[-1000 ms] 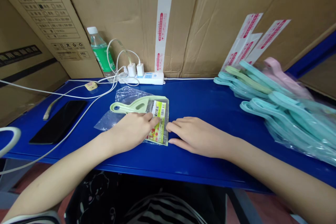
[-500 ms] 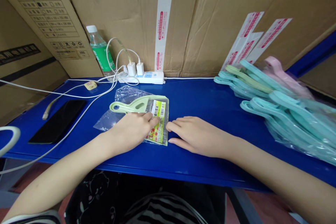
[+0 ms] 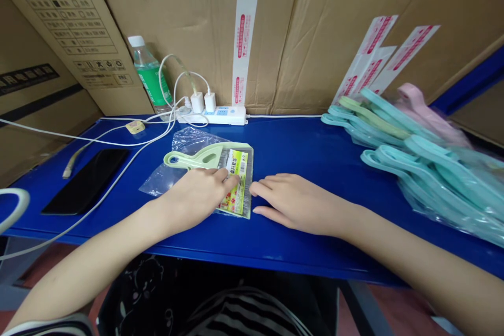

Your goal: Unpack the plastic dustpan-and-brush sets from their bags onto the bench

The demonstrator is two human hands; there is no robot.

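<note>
A pale green dustpan and brush set [image 3: 200, 158] lies on the blue table in clear plastic, its handle to the left and a yellow-green label [image 3: 238, 189] at its right part. My left hand [image 3: 202, 191] rests over its lower middle, with curled fingers closed on the packet; their tips are partly hidden. Beside the packet's right edge is my right hand [image 3: 285, 202], palm down. Its fingers are loosely bent and the thumb is apart from them, with nothing between.
Wrapped turquoise sets [image 3: 441, 168], with green and pink ones, are piled at the right. At the back stand a power strip [image 3: 232, 115] and a bottle [image 3: 151, 76]. Cables cross the left side near a black phone [image 3: 86, 181]. Cardboard [image 3: 189, 10] walls the rear.
</note>
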